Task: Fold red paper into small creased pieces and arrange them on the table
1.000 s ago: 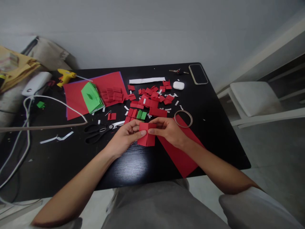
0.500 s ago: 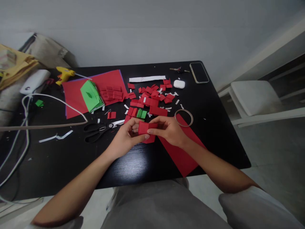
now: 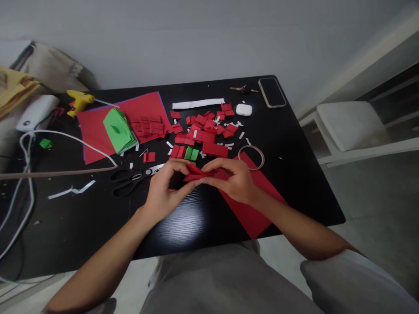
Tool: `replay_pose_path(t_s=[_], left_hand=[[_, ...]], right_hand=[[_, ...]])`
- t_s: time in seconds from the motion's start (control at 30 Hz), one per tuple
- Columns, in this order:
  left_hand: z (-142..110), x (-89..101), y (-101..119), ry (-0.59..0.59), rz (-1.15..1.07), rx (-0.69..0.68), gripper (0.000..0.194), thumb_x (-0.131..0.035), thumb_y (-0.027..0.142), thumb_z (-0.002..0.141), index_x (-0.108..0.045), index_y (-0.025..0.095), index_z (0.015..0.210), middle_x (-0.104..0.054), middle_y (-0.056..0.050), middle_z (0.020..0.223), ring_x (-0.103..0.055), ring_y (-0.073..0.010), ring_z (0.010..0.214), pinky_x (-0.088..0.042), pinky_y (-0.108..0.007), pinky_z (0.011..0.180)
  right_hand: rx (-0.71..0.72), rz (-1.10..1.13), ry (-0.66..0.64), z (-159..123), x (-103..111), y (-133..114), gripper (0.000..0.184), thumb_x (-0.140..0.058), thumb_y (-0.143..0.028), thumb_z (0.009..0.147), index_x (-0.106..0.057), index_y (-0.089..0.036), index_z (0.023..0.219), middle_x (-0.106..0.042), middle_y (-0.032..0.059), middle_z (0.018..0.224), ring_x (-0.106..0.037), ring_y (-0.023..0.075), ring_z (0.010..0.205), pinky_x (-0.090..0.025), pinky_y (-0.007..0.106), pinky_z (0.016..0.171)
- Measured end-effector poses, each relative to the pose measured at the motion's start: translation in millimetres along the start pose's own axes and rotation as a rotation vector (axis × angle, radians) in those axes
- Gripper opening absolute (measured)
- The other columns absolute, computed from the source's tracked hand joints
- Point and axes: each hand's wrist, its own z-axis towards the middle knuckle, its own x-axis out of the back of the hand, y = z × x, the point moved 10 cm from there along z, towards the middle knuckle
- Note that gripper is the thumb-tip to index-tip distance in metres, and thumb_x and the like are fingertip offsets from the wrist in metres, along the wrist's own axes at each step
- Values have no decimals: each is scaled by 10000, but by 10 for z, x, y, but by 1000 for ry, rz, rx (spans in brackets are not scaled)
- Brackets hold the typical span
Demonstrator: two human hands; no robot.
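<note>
Between my two hands is a folded piece of red paper (image 3: 196, 173), seen nearly edge-on with its folds parted at the top. My left hand (image 3: 165, 185) pinches its left end between thumb and fingers. At the right end, my right hand (image 3: 234, 178) grips it the same way, both thumbs meeting near the middle. Just beyond lie many small folded red papers (image 3: 209, 136) and a folded green piece (image 3: 191, 154). A long red sheet (image 3: 258, 209) lies beneath my right wrist. Black-handled scissors (image 3: 131, 179) rest left of my left hand, blades partly hidden.
A yellow glue gun (image 3: 79, 102), a large red sheet (image 3: 94, 139) and stacked green paper (image 3: 120, 131) lie at left, near a white cable (image 3: 75, 135). Behind are a white strip (image 3: 198, 104), earbud case (image 3: 244, 110), keys (image 3: 244, 89) and phone (image 3: 271, 92). A ring (image 3: 260, 152) lies right.
The red paper has tilted from showing its flat face to nearly edge-on, its folds parting. Both hands still hold it. The whole view has shifted slightly.
</note>
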Motion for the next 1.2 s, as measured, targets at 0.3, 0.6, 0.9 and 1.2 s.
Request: replay_pose_path(t_s=[0.3,0.6,0.9,1.2], left_hand=[[59,49,229,-41,77,-179,126,-781,129,915,-719,209,990,-770,-32,977,-732,-163,904,-583,-292,835],[30,64,157,-17,56,-119,140,-809,129,894,-729,204,981,-782,-17,957,-737,-139,864,-585,-264,811],[11,108,83,34,51,-47,132,-836,192,878,-709,204,914,-783,4,874,-734,-129,766,-576,-246,723],[38,72,86,38,89,-13,166,-836,235,873,-676,195,892,-716,35,759,-628,-86,611,-497,-200,580]], right_hand=[[14,42,-9,12,-7,-5,187,-908,-302,819,-824,-241,974,-839,4,957,-796,190,901,-650,320,881],[-49,61,-16,21,-14,17,167,-907,-305,815,-809,-236,930,-827,-2,921,-782,172,849,-649,298,819],[-52,95,-19,-9,-41,34,231,-910,-310,809,-772,-220,971,-807,5,958,-776,174,900,-650,309,857],[17,61,-17,4,-54,-51,216,-815,-262,912,-767,-245,1122,-808,11,1133,-771,153,1008,-623,285,933]])
